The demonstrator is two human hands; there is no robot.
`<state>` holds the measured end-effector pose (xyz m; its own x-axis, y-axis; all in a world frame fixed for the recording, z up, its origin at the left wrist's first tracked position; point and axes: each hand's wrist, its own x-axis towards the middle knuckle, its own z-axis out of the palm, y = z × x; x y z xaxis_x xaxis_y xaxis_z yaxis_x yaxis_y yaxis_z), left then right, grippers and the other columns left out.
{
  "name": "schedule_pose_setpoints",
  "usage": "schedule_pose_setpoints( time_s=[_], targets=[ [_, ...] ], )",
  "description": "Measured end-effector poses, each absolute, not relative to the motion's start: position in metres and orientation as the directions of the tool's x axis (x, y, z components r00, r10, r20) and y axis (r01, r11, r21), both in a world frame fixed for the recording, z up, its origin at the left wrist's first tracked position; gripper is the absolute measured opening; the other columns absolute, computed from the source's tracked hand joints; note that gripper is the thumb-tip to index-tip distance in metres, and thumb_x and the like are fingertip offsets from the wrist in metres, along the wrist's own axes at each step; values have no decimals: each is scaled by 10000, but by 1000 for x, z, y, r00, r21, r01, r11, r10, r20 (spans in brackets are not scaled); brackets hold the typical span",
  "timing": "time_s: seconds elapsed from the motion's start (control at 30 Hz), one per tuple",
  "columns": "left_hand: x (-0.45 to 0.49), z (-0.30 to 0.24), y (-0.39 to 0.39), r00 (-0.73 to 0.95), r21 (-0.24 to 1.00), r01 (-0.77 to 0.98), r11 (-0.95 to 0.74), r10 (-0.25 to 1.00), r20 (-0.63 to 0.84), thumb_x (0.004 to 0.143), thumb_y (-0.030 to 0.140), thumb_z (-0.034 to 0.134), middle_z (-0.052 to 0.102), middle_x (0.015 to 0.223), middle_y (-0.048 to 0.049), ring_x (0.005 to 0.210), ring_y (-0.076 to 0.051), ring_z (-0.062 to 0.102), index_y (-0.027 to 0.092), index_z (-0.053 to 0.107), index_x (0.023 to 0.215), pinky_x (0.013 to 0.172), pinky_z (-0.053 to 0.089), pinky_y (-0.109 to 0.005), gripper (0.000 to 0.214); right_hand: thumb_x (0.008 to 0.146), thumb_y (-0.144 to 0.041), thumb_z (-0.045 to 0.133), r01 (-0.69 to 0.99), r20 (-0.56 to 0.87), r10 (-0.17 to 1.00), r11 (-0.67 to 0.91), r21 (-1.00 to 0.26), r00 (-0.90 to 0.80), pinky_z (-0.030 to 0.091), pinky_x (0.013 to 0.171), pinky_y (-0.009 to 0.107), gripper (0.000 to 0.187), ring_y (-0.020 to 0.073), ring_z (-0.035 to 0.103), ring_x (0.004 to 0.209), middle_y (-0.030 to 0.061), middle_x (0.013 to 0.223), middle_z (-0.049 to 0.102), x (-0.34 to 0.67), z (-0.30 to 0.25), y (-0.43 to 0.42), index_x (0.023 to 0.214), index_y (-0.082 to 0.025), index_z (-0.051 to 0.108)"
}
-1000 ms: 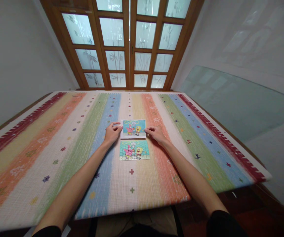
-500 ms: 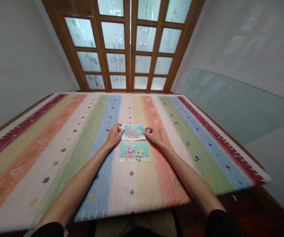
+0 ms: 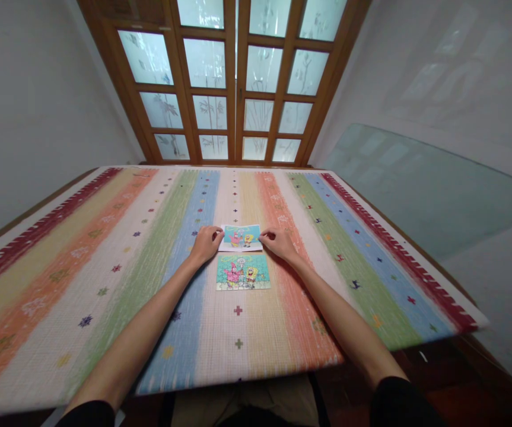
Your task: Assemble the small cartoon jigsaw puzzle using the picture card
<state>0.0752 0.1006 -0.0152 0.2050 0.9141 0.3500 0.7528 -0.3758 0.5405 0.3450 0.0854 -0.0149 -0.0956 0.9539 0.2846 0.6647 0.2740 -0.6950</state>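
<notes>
A small picture card (image 3: 241, 238) with a white border shows a pink starfish, a yellow sponge and a third cartoon figure. My left hand (image 3: 207, 243) pinches its left edge between thumb and fingers. At the opposite edge my right hand (image 3: 279, 243) has its thumb and forefinger closed on the card. Just below, nearer to me, an assembled jigsaw puzzle (image 3: 243, 272) with the same picture lies flat. Card and puzzle are close together, edges nearly parallel.
A striped, patterned tablecloth (image 3: 149, 284) covers the table, whose front edge is close to my body. Behind the table stand wooden doors (image 3: 233, 89) with frosted panes. A pale green glass-like panel (image 3: 420, 184) leans on the right wall.
The card has settled slightly lower and flatter just above the puzzle. My left fingers have shifted a little at its edge; my right hand has hardly moved.
</notes>
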Motion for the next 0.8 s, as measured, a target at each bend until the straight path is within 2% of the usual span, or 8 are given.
schedule_pose_setpoints(
  time_s=[0.17, 0.27, 0.37, 0.43, 0.53, 0.8],
  targets=[
    [61, -1, 81, 248, 507, 748, -428, 889, 384, 935, 308, 538, 705, 916, -83, 904, -248, 613, 172, 721, 1002, 927, 477, -417, 238, 869, -245, 619, 672, 385, 910, 380, -635, -151, 464, 687, 297, 145, 168, 604, 682, 56, 790, 722, 351, -8, 68, 812, -172, 730],
    [48, 1, 57, 371, 465, 696, -547, 828, 419, 956, 376, 553, 719, 1036, -89, 1010, -255, 613, 192, 709, 1062, 985, 460, -436, 263, 907, -306, 633, 650, 440, 851, 510, -563, -287, 485, 777, 335, 156, 195, 629, 801, 80, 905, 727, 357, -7, 47, 909, -182, 727],
    [37, -3, 34, 520, 448, 632, -632, 775, 359, 944, 432, 598, 714, 1186, -83, 1120, -269, 589, 212, 681, 1178, 1024, 444, -463, 331, 889, -352, 697, 571, 414, 792, 610, -549, -449, 497, 879, 386, 248, 236, 629, 975, 97, 1046, 727, 365, -8, 24, 1084, -200, 718],
    [32, -8, 23, 568, 444, 619, -648, 759, 317, 916, 468, 642, 685, 1288, -87, 1180, -285, 567, 218, 643, 1267, 1054, 422, -492, 431, 845, -392, 758, 567, 361, 782, 619, -544, -507, 502, 915, 423, 427, 258, 615, 1021, 103, 1084, 716, 369, -9, 11, 1226, -215, 686],
    [29, -13, 14, 588, 447, 626, -639, 763, 269, 887, 473, 682, 659, 1346, -94, 1246, -302, 539, 223, 589, 1354, 1081, 398, -514, 538, 782, -435, 816, 629, 292, 818, 570, -529, -496, 506, 933, 460, 607, 285, 598, 1050, 127, 1098, 684, 374, -11, -1, 1320, -206, 656],
    [29, -15, 10, 553, 438, 678, -590, 802, 225, 891, 498, 665, 626, 1343, -124, 1273, -318, 533, 238, 568, 1399, 1092, 393, -518, 579, 760, -466, 833, 681, 232, 856, 510, -525, -462, 498, 942, 471, 678, 297, 579, 1074, 138, 1127, 655, 375, -17, -5, 1356, -205, 644]
  ],
)
